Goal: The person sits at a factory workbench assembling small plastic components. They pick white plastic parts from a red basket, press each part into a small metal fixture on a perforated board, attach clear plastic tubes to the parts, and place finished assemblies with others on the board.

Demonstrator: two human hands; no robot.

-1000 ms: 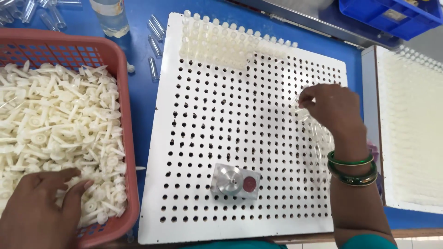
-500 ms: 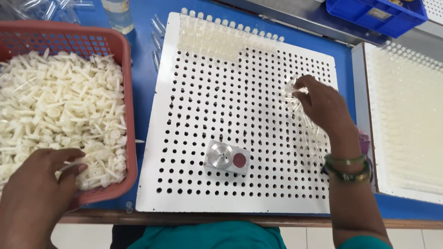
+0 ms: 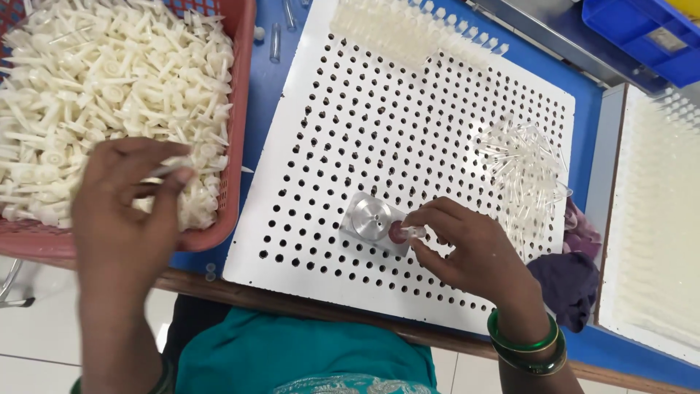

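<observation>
Clear tube [image 3: 413, 231] now pinched in my right hand [image 3: 470, 259], brought from the tube pile [image 3: 523, 171] to the metal block [image 3: 376, 222]; left hand [image 3: 124, 211] fingers grasp a white plastic piece [image 3: 166, 171] over the basket [image 3: 232, 146].

A small clear tube [image 3: 413, 232] is lying level, pinched by its right end, its left tip touching the red spot on a silver metal block [image 3: 375, 222] that is sitting near the front edge of the white perforated board [image 3: 328, 146]. A white plastic piece [image 3: 164, 172] is lifting from the red basket's [image 3: 232, 146] front-right corner.
</observation>
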